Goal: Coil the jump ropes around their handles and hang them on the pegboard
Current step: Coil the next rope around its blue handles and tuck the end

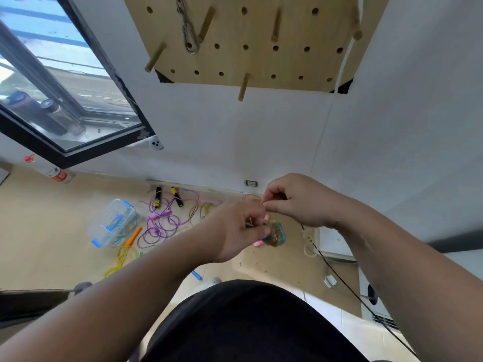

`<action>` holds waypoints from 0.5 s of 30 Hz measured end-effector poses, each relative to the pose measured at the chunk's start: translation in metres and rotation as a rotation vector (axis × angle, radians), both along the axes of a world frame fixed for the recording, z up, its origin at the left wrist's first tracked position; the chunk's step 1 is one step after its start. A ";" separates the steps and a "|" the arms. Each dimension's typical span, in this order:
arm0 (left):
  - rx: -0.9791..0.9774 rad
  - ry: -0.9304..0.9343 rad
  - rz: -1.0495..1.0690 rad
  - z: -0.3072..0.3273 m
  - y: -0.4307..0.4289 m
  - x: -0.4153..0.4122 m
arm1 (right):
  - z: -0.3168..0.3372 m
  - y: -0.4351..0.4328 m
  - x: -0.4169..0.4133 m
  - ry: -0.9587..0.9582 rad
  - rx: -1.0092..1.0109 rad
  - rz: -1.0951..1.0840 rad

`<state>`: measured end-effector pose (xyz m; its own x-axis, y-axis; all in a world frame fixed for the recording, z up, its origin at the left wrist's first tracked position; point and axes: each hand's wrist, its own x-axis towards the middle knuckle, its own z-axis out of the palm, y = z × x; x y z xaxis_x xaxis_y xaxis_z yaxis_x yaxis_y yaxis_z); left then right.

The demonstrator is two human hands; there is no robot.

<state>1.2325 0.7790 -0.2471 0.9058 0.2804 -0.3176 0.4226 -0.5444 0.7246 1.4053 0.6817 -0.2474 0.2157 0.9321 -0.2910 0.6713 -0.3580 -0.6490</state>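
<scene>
While left hand (239, 227) gripped the coiled jump rope (276, 234) and right hand (291, 202) pinched its cord (251, 196), clear box (104, 227) contents were indiscernible.

The person wears a black garment (248, 325), forearms (125, 296) bare.

One wide head-worn camera looks forward and down, close over the left hand (235, 227) and right hand (294, 202), toward the wall (261, 131), pegboard (258, 66) and floor (52, 231).

Both arms are stretched forward; the left hand (239, 228) and right hand (295, 202) are held close together, fingers curled.
</scene>
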 end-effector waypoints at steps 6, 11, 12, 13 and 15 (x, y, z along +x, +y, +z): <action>-0.161 -0.033 0.435 -0.024 0.032 -0.009 | -0.006 0.014 -0.049 0.099 0.108 -0.266; -0.610 -0.112 0.629 -0.031 0.045 -0.014 | -0.006 0.021 -0.071 0.080 0.308 -0.440; -0.683 -0.122 0.667 -0.031 0.048 -0.014 | -0.006 0.023 -0.074 0.065 0.326 -0.444; -0.740 -0.125 0.693 -0.031 0.052 -0.014 | -0.006 0.026 -0.079 0.062 0.336 -0.450; -0.860 -0.138 0.714 -0.028 0.059 -0.015 | -0.006 0.033 -0.087 0.089 0.360 -0.481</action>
<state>1.2171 0.8382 -0.2750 0.6682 0.4847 -0.5644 0.3243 0.4931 0.8073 1.3183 0.7151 -0.2539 0.6269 0.7790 -0.0117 0.4264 -0.3556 -0.8317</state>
